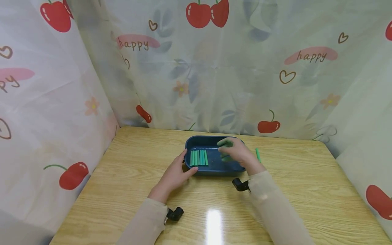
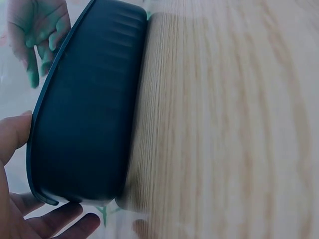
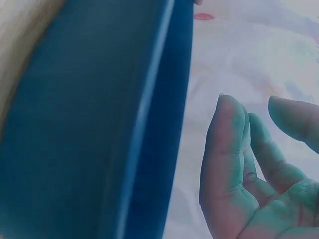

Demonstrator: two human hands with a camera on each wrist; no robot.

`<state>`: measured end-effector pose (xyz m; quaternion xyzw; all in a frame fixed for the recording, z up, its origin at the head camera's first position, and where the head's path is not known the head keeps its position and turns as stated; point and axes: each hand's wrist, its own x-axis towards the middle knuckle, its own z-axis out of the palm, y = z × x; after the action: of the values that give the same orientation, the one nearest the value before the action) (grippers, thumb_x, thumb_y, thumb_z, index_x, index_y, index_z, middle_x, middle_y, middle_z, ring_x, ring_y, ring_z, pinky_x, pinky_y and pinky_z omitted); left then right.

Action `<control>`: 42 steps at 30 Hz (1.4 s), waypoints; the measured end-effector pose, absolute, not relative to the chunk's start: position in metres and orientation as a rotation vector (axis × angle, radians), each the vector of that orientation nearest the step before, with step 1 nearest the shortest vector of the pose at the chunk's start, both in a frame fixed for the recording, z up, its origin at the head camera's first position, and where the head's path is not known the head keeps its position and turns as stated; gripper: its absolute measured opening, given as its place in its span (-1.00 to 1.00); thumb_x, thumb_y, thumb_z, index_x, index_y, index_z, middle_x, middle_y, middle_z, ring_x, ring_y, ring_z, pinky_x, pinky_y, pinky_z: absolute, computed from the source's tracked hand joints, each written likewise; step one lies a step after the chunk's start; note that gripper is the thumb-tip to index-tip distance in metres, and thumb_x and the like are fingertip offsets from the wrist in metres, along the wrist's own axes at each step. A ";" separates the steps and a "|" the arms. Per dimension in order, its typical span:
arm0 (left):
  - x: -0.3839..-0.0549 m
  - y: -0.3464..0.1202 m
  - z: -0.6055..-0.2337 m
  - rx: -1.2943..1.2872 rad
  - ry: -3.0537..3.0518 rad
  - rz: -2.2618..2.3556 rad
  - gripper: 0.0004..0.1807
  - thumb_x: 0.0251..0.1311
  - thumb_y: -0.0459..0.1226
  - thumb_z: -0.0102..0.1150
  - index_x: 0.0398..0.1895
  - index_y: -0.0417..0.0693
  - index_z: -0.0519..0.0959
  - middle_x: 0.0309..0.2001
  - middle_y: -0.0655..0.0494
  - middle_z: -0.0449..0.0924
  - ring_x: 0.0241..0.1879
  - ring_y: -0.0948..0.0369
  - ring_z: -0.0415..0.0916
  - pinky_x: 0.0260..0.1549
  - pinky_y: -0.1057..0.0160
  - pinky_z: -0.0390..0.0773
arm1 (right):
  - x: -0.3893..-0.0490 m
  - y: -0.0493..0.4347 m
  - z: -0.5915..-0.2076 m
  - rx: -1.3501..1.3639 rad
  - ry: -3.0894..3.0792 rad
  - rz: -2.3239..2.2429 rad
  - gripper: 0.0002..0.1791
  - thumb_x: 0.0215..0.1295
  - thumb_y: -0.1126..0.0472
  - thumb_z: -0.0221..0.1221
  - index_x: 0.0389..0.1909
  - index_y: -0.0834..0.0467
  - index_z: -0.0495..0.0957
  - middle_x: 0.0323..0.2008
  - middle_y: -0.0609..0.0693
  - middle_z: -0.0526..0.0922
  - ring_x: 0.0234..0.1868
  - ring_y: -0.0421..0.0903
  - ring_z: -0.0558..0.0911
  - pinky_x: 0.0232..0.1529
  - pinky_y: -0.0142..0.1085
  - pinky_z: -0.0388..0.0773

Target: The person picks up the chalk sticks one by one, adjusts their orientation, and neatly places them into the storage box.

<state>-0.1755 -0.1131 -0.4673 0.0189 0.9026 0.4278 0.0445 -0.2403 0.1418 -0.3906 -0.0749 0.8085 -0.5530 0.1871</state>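
A dark blue rectangular tray [image 1: 218, 165] rests on the table, its left half holding several short green sticks [image 1: 199, 158] laid side by side in a row. My left hand [image 1: 175, 173] holds the tray's left front corner, thumb at the rim and fingers round the end wall, as the left wrist view shows on the tray's side [image 2: 84, 104]. Over the tray's right half hovers my right hand [image 1: 237, 151], fingers loosely bent, with nothing visible between them. In the right wrist view, the thumb and fingertips [image 3: 230, 114] stand apart. The fingers look green-tinted.
One loose green stick [image 1: 258, 154] lies on the wooden table [image 1: 153, 143] just right of the tray, partly hidden by the right wrist. A printed cloth [image 1: 214, 75] hangs behind the table and along its sides.
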 end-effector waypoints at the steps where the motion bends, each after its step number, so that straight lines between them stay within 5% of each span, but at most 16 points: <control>1: -0.176 -0.113 -0.467 0.061 2.759 1.308 0.01 0.24 0.16 0.27 0.63 0.16 -0.03 0.56 0.01 0.06 0.49 -0.02 0.12 0.38 -0.14 0.22 | -0.240 0.144 -0.389 -0.214 2.279 -1.553 -0.56 0.46 0.25 0.15 0.27 0.37 0.41 0.10 0.31 0.52 -0.05 0.27 0.62 -0.12 -0.06 0.69; 12: -0.175 -0.113 -0.466 0.057 2.762 1.302 0.00 0.25 0.14 0.27 0.63 0.16 -0.03 0.57 0.01 0.06 0.49 -0.01 0.13 0.38 -0.13 0.22 | -0.231 0.169 -0.376 -0.181 2.286 -1.594 -0.56 0.48 0.27 0.09 0.26 0.44 0.36 0.16 0.38 0.46 0.00 0.27 0.58 -0.07 -0.07 0.68; 19: -0.174 -0.112 -0.464 0.059 2.762 1.295 0.00 0.26 0.15 0.26 0.63 0.14 -0.03 0.56 0.01 0.06 0.48 -0.01 0.14 0.38 -0.13 0.23 | -0.227 0.184 -0.372 -0.171 2.328 -1.591 -0.53 0.49 0.23 0.11 0.26 0.43 0.35 0.10 0.33 0.50 -0.10 0.05 0.63 -0.08 -0.15 0.68; 35: -0.175 -0.112 -0.466 0.069 2.762 1.303 0.00 0.26 0.15 0.26 0.63 0.14 -0.04 0.56 -0.01 0.07 0.48 -0.02 0.14 0.38 -0.14 0.22 | -0.225 0.217 -0.380 -0.120 2.448 -1.570 -0.50 0.51 0.17 0.09 0.31 0.41 0.35 0.14 0.41 0.49 -0.02 0.17 0.61 0.03 -0.03 0.63; 42: -0.175 -0.112 -0.467 0.063 2.759 1.308 0.00 0.25 0.15 0.26 0.63 0.16 -0.03 0.56 0.02 0.06 0.49 0.00 0.13 0.39 -0.13 0.21 | -0.225 0.230 -0.387 -0.118 2.541 -1.495 -0.49 0.51 0.13 0.09 0.32 0.36 0.36 0.18 0.37 0.50 0.03 0.17 0.61 -0.10 -0.19 0.64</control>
<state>-0.1750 -0.1124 -0.4669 0.0206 0.9025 0.4280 0.0439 -0.2249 0.2302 -0.3872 -0.0400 0.8572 -0.5044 0.0956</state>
